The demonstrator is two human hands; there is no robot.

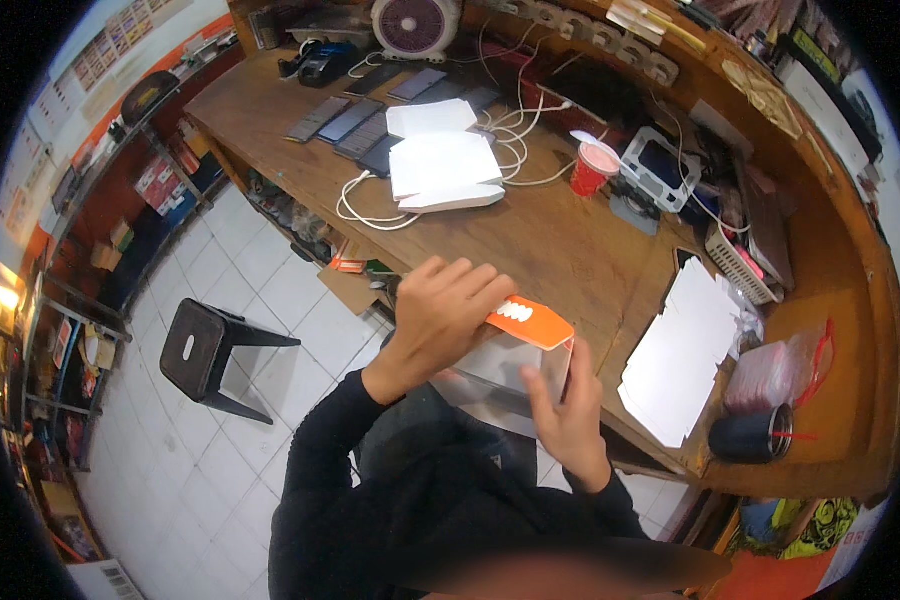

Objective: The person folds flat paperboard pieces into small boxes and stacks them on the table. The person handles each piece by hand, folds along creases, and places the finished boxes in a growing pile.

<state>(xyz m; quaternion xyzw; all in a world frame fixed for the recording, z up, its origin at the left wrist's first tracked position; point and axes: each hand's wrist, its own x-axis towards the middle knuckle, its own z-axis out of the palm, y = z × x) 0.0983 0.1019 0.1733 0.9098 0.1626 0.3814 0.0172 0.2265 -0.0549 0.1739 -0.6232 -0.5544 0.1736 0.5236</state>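
Over the desk's near edge I hold a small carton box (497,362) with pale grey sides and an orange end flap (542,330). My left hand (444,318) is closed over the flap's left end, its fingers curled and partly covering it. The box's right side is gripped by my right hand (572,412), thumb on the near face and fingers along the outer edge. What the box contains is hidden.
On the wooden desk (560,240) lie unfolded white cartons (445,168), a flattened white sheet (682,350), several phones (350,120) and white cables. A red cup (592,168) and a dark tumbler (750,436) stand rightward. A black stool (198,350) is at left.
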